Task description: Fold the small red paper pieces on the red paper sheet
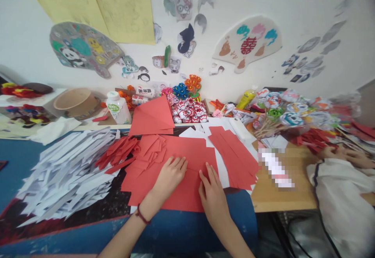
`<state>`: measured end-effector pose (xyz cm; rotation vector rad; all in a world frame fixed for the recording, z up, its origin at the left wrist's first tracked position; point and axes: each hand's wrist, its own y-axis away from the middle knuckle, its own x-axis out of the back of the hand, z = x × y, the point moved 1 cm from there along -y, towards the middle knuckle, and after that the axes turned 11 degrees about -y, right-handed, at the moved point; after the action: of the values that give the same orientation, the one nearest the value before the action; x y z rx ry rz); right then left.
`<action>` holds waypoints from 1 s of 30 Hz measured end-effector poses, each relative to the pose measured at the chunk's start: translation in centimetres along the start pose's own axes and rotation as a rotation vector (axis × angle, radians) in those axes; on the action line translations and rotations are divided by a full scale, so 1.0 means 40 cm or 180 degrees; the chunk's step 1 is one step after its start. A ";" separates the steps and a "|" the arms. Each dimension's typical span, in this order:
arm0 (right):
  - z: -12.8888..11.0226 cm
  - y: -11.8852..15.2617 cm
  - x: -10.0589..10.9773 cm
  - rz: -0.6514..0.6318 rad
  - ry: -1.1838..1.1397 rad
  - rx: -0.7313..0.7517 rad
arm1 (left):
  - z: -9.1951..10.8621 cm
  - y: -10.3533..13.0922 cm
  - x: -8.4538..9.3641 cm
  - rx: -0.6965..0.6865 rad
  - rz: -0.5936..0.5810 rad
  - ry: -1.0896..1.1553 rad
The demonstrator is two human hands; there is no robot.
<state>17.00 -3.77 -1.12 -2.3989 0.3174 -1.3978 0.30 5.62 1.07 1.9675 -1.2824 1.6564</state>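
Observation:
A stack of red paper sheets (187,195) lies in front of me at the table's edge. My left hand (171,174) rests on the stack with its fingers bent and pressed together on a sheet of red paper; its fingertips are partly hidden. Beside it my right hand (213,193) lies on the right part of the sheet, fingers apart and stretched out. A straight edge or crease in the paper runs between the two hands. Small folded red pieces (150,150) lie left of my hands, next to a heap of red strips (121,150).
A big pile of folded white paper (70,172) covers the left side. Long red strips (231,152) lie on white paper at right. Behind stand a white bottle (118,109), paper flowers (190,111) and a wooden bowl (75,102). Another person's sleeve (342,199) is far right.

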 end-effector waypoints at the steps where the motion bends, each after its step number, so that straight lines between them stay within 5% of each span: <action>1: 0.012 -0.005 0.012 -0.0037 -0.0091 -0.0062 | -0.005 -0.011 -0.006 -0.0226 0.0014 -0.0048; 5: 0.064 -0.040 0.051 0.0093 -0.0515 -0.0399 | -0.025 -0.026 -0.014 -0.0417 0.0104 0.0331; 10: 0.078 -0.150 0.053 -0.0056 -0.2109 -0.0801 | -0.029 -0.039 -0.008 0.1607 0.0088 0.2811; 12: 0.060 -0.199 0.043 -0.0300 -0.3081 -0.0912 | -0.022 -0.050 -0.007 0.2028 -0.0027 0.3789; 14: 0.035 -0.237 0.031 -0.0638 -0.3832 -0.0848 | -0.018 -0.060 -0.005 0.2007 -0.0162 0.4206; 17: 0.011 -0.268 0.011 -0.0598 -0.4159 -0.0839 | -0.024 -0.062 -0.003 0.1948 -0.0254 0.4403; 27: 0.011 -0.275 0.001 -0.0606 -0.3762 -0.0968 | -0.058 -0.043 0.019 0.1504 -0.0497 0.4274; 30: 0.016 -0.273 0.011 -0.0818 -0.3676 -0.0878 | -0.060 -0.044 0.026 0.1398 -0.0609 0.3551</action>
<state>17.97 6.18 3.32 -3.0687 -0.1233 0.1475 -0.01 7.79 3.31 0.8841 -0.3111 2.4579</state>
